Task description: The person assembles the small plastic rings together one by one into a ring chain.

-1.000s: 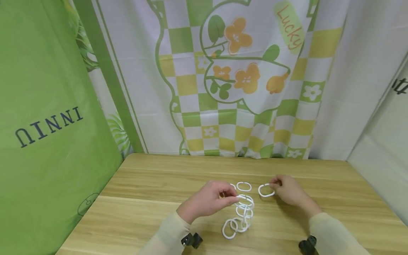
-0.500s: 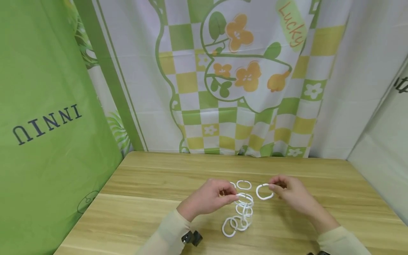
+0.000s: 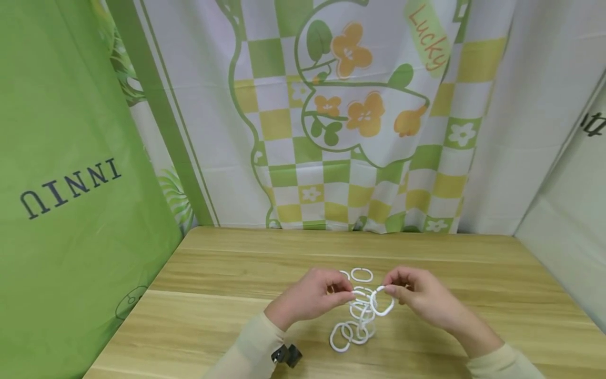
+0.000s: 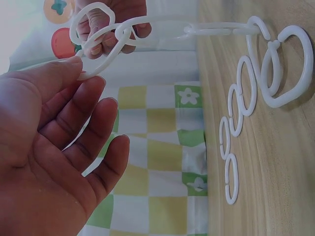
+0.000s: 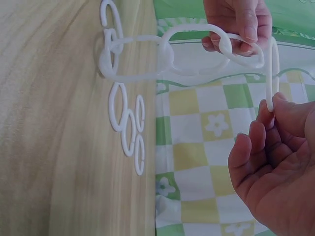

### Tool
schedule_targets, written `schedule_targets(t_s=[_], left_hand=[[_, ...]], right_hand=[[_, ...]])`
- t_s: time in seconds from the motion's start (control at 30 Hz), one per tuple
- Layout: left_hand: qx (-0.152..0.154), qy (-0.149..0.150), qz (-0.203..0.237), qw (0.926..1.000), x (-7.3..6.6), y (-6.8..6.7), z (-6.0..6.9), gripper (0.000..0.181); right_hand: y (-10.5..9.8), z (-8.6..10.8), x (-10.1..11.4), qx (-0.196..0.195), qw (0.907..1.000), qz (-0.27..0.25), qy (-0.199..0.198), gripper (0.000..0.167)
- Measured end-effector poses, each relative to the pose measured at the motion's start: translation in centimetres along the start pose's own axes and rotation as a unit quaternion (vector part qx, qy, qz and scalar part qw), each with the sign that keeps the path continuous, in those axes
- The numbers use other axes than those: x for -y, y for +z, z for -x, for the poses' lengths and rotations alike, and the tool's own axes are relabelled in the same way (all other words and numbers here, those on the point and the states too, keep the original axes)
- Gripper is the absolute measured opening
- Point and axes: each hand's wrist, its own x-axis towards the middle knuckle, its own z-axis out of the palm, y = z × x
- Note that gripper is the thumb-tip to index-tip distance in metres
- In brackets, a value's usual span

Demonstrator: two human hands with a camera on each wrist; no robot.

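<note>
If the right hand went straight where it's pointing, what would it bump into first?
It'd probably meet the chain, right by the left hand. The ring in the right hand would likely touch first, but depth is hard to judge.

Dangling white chain [image 4: 216, 25], loose white links [image 5: 269, 78]

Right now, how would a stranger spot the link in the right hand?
Over the wooden table, find the right hand. It pinches one white oval link. Similar links lie on the table or form the chain in the left hand; only this one is in the right hand.
</note>
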Motion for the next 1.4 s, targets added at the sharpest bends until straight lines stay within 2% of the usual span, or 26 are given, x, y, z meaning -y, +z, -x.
schedule_targets(t_s=[0.3, 0.6, 0.97, 1.4], left_hand=[[0.006, 0.005, -0.011, 0.9999, 0.0, 0.4, 0.0, 0.01], [0.003, 0.019, -0.017, 0.9997, -0.1, 0.6, -0.1, 0.008], [0.004, 0.021, -0.018, 0.9996, 0.1, 0.8, -0.1, 0.008], [0.003, 0.02, -0.02, 0.9996, -0.1, 0.9, -0.1, 0.007]], right_hand=[[0.9, 0.2, -0.5, 0.018, 0.9997, -0.017, 0.007, 0.016], [1.5, 0.1, -0.3, 0.019, 0.9997, -0.017, 0.006, 0.013], [1.8, 0.2, -0.6, 0.016, 0.9996, -0.017, -0.013, 0.009], [2.0, 0.3, -0.6, 0.025, 0.9992, -0.028, -0.01, 0.01]])
